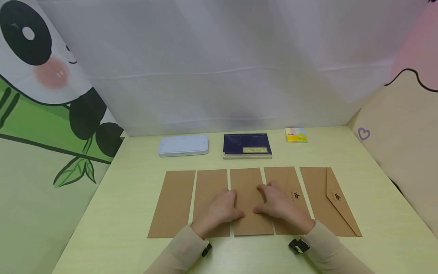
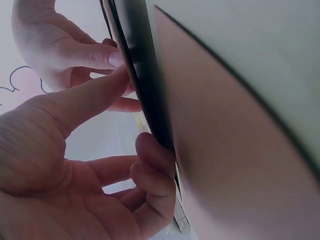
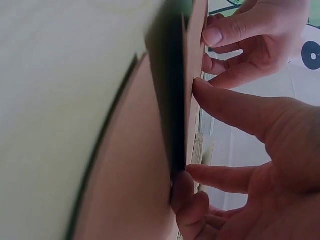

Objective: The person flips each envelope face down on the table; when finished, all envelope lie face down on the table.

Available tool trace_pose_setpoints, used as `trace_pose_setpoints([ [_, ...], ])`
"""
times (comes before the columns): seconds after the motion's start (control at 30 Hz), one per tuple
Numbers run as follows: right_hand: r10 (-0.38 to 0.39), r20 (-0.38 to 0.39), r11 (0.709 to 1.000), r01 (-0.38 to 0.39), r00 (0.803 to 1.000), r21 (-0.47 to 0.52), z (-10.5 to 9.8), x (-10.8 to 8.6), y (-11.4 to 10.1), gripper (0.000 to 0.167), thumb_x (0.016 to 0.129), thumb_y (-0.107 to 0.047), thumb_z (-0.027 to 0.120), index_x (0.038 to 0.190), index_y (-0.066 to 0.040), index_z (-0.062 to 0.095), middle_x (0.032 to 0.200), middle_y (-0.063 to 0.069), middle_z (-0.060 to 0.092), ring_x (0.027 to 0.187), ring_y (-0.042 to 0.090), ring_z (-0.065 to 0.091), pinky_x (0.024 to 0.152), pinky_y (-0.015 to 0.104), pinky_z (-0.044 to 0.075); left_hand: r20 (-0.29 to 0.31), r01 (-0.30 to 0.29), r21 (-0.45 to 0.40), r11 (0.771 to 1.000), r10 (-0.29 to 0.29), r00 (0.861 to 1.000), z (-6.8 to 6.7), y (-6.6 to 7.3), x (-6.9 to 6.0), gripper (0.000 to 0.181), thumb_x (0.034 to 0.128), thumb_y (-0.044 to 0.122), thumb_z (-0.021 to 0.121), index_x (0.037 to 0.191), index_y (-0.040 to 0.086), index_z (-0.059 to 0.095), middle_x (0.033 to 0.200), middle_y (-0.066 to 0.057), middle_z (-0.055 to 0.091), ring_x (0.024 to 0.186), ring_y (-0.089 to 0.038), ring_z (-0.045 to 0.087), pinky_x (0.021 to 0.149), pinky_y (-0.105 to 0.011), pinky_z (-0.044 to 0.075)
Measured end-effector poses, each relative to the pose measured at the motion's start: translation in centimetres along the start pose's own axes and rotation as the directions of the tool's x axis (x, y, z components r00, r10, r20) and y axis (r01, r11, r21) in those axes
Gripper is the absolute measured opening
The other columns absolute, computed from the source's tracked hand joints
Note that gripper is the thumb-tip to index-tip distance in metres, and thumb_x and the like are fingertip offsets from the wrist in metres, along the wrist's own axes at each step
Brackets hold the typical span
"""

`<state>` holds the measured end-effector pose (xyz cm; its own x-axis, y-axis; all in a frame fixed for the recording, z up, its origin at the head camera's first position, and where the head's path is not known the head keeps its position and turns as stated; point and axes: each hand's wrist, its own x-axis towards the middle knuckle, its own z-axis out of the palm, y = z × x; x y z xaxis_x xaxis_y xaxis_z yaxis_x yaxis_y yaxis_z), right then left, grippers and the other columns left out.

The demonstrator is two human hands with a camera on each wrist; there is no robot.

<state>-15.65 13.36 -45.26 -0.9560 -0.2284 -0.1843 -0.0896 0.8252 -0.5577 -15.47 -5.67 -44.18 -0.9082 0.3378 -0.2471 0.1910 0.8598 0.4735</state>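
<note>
Several brown envelopes lie in a row; my hands are at the middle one (image 1: 245, 179). My left hand (image 1: 219, 209) has its fingers at that envelope's left edge and its thumb on top. From the right, my right hand (image 1: 285, 207) reaches over the neighbouring envelope (image 1: 280, 175), thumb and fingertips on the middle one. Both wrist views show a dark gap beneath the held envelope, beside my left hand (image 2: 90, 170) and my right hand (image 3: 265, 150), with bent fingers at its edges. A crown-printed envelope (image 1: 311, 190) with a pointed flap lies far right; two plain ones (image 1: 176, 201) (image 1: 210, 182) lie left.
Behind the row stand a pale blue case (image 1: 183, 145) on the left, a dark blue book (image 1: 239, 142) in the middle and a small yellow pad (image 1: 296, 135) on the right. A white cloth (image 1: 222, 76) hangs behind the pale table (image 1: 113, 213), with printed panels at both sides.
</note>
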Motion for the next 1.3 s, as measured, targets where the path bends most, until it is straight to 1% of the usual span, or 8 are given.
trace_pose_setpoints([
  [0.17,-0.016,-0.006,1.0,0.016,1.0,-0.011,0.03,0.02,-0.07,0.073,0.069,-0.029,0.085,0.129,-0.002,0.055,0.111,0.014,0.047,0.091,0.024,0.049,0.082,0.04,0.044,0.002,0.005,0.01,1.0,-0.006,1.0,-0.02,0.08,0.04,0.051,0.0691,0.031,0.086,0.099,0.001,0.059,0.088,-0.009,0.052,0.073,-0.021,0.049,0.067,-0.035,0.046],
  [0.3,-0.007,0.0,1.0,0.007,1.0,-0.016,-0.04,-0.02,-0.16,0.073,0.069,-0.029,0.086,0.129,-0.002,0.055,0.108,0.012,0.047,0.087,0.023,0.049,0.078,0.039,0.044,0.003,0.007,0.015,1.0,-0.007,1.0,-0.07,0.11,0.04,0.051,0.0684,0.031,0.086,0.099,0.0,0.058,0.088,-0.01,0.052,0.073,-0.021,0.049,0.066,-0.035,0.046],
  [0.43,0.005,0.005,1.0,-0.005,1.0,-0.026,-0.03,-0.04,-0.15,0.073,0.069,-0.031,0.085,0.13,-0.003,0.055,0.109,0.011,0.047,0.086,0.023,0.049,0.078,0.038,0.044,0.005,0.007,0.015,1.0,-0.007,1.0,-0.1,0.2,0.07,0.052,0.068,0.031,0.087,0.099,-0.001,0.058,0.089,-0.011,0.052,0.073,-0.021,0.049,0.066,-0.035,0.046],
  [0.6,0.013,0.002,1.0,-0.012,1.0,-0.029,-0.05,-0.07,-0.12,0.073,0.07,-0.032,0.085,0.13,-0.003,0.055,0.109,0.011,0.047,0.086,0.023,0.049,0.078,0.038,0.044,0.004,0.01,0.027,1.0,-0.01,1.0,-0.09,0.28,0.16,0.05,0.067,0.031,0.087,0.095,0.0,0.058,0.088,-0.01,0.052,0.072,-0.021,0.048,0.066,-0.034,0.045],
  [0.73,0.006,-0.004,0.999,-0.006,1.0,-0.038,0.01,-0.03,-0.13,0.073,0.069,-0.032,0.085,0.129,-0.003,0.055,0.109,0.011,0.047,0.085,0.022,0.049,0.076,0.038,0.044,0.016,0.014,0.026,1.0,-0.014,1.0,-0.08,0.34,0.21,0.047,0.0668,0.029,0.087,0.09,0.002,0.057,0.082,-0.008,0.051,0.069,-0.021,0.049,0.063,-0.033,0.045],
  [0.9,0.007,-0.013,0.999,-0.007,1.0,-0.048,0.03,-0.02,-0.22,0.072,0.068,-0.031,0.086,0.128,-0.003,0.056,0.108,0.011,0.047,0.085,0.022,0.05,0.076,0.037,0.045,0.015,0.002,0.02,1.0,-0.002,1.0,-0.04,0.29,0.28,0.043,0.0656,0.026,0.088,0.083,0.004,0.056,0.075,-0.005,0.051,0.065,-0.02,0.049,0.059,-0.031,0.044],
  [1.17,-0.013,-0.019,0.999,0.013,1.0,-0.049,-0.01,-0.18,-0.24,0.071,0.069,-0.03,0.086,0.127,-0.002,0.056,0.105,0.01,0.047,0.081,0.021,0.049,0.074,0.036,0.044,0.007,-0.006,0.055,0.998,0.005,1.0,0.1,0.17,0.44,0.046,0.0636,0.023,0.089,0.088,0.002,0.057,0.078,-0.007,0.052,0.067,-0.02,0.048,0.061,-0.031,0.044],
  [1.3,-0.015,-0.024,0.999,0.014,1.0,-0.041,0.02,-0.2,-0.22,0.072,0.069,-0.03,0.086,0.128,-0.002,0.056,0.105,0.01,0.047,0.081,0.021,0.049,0.074,0.036,0.044,0.003,-0.005,0.054,0.999,0.005,1.0,0.16,0.14,0.42,0.046,0.0631,0.022,0.09,0.088,0.002,0.057,0.078,-0.007,0.052,0.066,-0.02,0.048,0.06,-0.03,0.044],
])
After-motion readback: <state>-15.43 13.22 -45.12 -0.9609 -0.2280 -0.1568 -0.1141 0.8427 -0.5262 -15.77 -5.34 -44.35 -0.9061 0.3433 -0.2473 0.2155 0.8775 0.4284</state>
